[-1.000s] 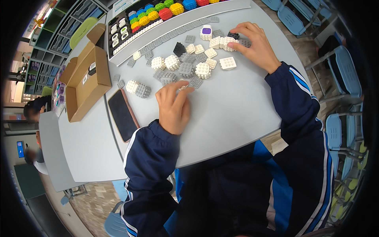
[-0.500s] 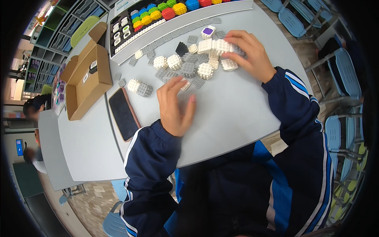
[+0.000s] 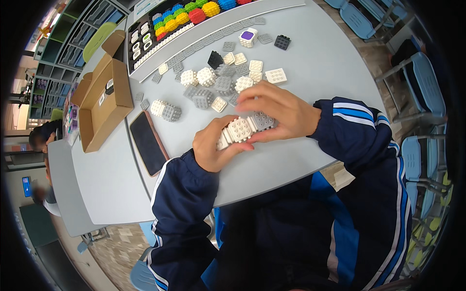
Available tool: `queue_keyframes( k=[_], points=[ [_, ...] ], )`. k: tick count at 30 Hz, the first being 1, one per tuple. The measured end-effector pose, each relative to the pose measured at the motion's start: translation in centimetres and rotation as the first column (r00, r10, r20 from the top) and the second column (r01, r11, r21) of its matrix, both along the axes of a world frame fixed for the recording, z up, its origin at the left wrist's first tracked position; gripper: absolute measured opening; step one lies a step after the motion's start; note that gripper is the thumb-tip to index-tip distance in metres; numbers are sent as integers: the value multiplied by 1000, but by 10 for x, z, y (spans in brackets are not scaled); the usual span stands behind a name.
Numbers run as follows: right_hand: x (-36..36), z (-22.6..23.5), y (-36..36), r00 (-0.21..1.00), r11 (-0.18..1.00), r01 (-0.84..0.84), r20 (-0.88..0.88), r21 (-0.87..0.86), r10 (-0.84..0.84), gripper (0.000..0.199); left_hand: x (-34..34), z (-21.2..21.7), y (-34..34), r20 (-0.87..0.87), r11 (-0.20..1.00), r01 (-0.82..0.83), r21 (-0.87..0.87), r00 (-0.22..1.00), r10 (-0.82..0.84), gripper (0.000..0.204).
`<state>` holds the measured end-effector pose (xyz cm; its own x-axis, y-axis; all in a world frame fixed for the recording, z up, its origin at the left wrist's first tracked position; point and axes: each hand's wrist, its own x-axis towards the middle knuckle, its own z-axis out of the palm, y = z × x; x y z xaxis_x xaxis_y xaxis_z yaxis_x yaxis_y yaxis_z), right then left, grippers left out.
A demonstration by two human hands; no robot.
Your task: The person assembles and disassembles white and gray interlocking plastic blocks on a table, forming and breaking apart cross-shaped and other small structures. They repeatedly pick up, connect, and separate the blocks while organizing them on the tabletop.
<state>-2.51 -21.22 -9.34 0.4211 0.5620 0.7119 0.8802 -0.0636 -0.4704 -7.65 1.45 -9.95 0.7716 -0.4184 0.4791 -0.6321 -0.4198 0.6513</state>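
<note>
Over the near part of the table, both hands hold a row of joined studded building blocks (image 3: 240, 130), white at the left and middle and grey at the right end. My left hand (image 3: 212, 145) pinches the white left end between thumb and fingers. Around the grey end curl the fingers of my right hand (image 3: 284, 112), which partly cover it. Just beyond lie white studded cubes (image 3: 206, 76), grey studded cubes (image 3: 224, 85) and a small white square plate (image 3: 219, 104). A white-and-grey joined pair (image 3: 166, 110) rests to the left.
A phone (image 3: 148, 143) lies left of my hands, beside an open cardboard box (image 3: 108, 104). Along the back stands a tray of coloured blocks (image 3: 218, 22). A white block with a purple face (image 3: 248, 37) and a black block (image 3: 282, 42) sit far right. Blue chairs (image 3: 427, 92) stand beyond the table.
My right hand has brought the joined blocks from the far right toward me. My left hand, open before, has closed on their white end. The black block now shows at the far right.
</note>
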Motion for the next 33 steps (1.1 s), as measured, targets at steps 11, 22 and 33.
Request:
queue_keyframes(
  k=[11,22,33],
  points=[
    [-6,-6,-8,907,925,-153,-420,-348,-8,53,-9,4,3,-305,991,-55,-123,952,16,29],
    [-9,1,-10,561,908,-400,-817,-123,136,34,-16,4,3,-660,921,-167,-352,742,-118,26],
    [-10,3,-8,388,901,-435,-903,-2,185,29,-17,4,2,-720,865,-200,-461,653,-233,29]
  ],
)
